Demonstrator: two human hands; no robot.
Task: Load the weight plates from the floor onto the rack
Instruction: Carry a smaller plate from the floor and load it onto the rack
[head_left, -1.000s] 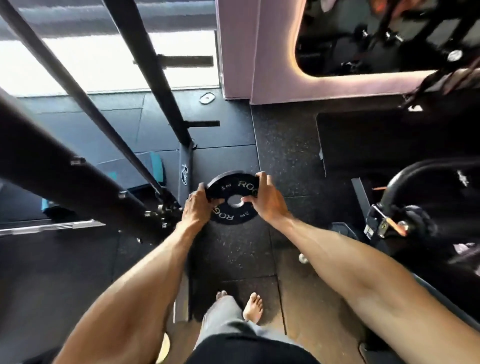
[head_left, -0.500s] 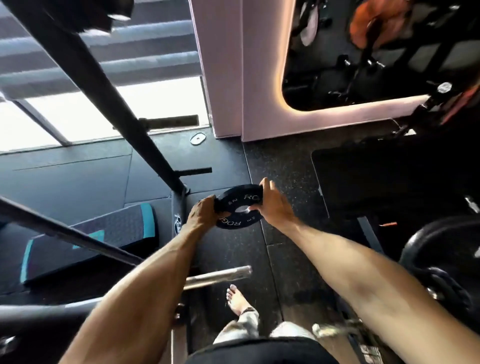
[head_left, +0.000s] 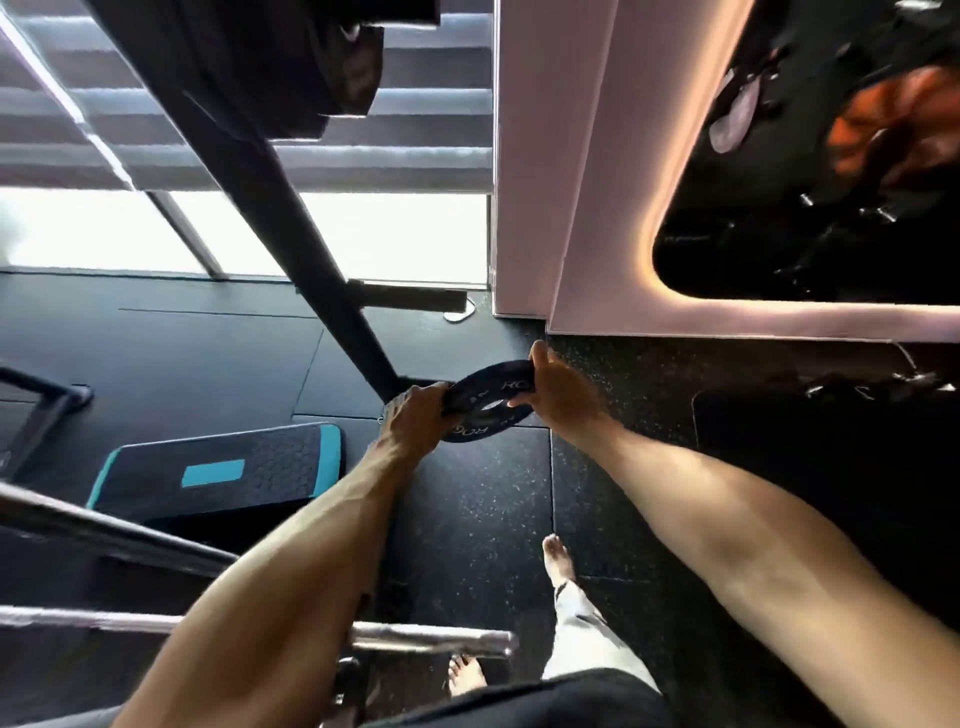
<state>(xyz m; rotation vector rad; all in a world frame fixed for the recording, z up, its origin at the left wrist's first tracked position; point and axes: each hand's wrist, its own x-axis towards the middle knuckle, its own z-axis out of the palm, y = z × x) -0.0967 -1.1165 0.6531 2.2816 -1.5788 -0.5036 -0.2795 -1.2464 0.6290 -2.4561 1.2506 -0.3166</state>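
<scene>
Black weight plate (head_left: 488, 402) clasped between left hand (head_left: 415, 415); right hand (head_left: 558, 395).

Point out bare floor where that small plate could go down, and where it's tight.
Both hands, left hand and right hand, hold the plate. Bare floor: the mat beneath it, between step platform and bare foot. Crowded: near left, around the barbell sleeve and rack upright.

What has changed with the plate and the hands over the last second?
The small weight plate has tipped from nearly face-on to more edge-on, and the view has swung upward, bringing plates on the rack into sight. Unchanged: left hand and right hand grip its opposite edges.
</scene>
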